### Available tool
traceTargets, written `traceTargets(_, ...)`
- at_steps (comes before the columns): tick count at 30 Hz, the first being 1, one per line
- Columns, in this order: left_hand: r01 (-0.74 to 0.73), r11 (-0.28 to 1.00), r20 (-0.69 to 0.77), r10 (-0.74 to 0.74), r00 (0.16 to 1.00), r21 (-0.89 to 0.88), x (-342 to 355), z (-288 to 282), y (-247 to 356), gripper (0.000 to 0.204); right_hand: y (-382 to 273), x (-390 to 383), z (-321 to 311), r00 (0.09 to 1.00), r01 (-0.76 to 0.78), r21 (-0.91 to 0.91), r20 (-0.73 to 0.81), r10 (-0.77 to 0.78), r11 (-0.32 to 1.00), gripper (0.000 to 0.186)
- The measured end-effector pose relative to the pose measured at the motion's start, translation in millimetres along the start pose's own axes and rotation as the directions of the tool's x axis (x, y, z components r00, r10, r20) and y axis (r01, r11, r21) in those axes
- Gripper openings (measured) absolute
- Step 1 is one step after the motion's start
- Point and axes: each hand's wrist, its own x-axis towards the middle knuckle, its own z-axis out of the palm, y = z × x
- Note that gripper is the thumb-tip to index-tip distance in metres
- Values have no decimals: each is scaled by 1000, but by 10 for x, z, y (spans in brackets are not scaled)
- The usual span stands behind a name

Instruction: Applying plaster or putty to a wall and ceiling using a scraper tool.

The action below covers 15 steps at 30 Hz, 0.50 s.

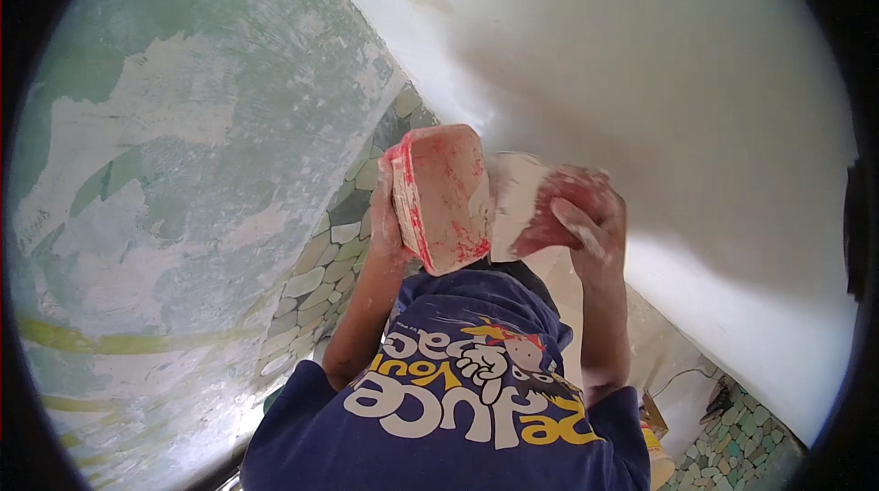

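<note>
My left hand (388, 216) grips the outer side of a red plastic tub (444, 194) in front of my chest. Pale plaster coats the tub inside and out, and its opening is tilted toward me. In my right hand (593, 216) is a putty scraper (515, 203), its wide flat blade smeared with the same plaster and a red part under my fingers. The blade's left edge is close to the tub's right rim; whether they touch I cannot tell. That hand and the scraper are slightly blurred. Plaster dust whitens the fingers of both hands.
A green wall (137, 171) with uneven white plaster patches rises at the left. A smooth white wall (659, 79) fills the right and meets it in a corner. Pebble-stone flooring (316, 285) shows between them. A yellowish container (656, 445) stands at the lower right, near a thin wire.
</note>
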Motion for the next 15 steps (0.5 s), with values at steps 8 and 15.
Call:
traceTargets(8, 76, 996, -9, -76, 997, 43, -30, -36, 61, 67, 146, 427, 24, 897, -391, -192, 138, 419, 900, 20)
traceTargets(15, 7, 997, 88, 0, 996, -77, 18, -585, 656, 72, 588, 322, -286, 968, -228, -412, 1, 251, 882, 22)
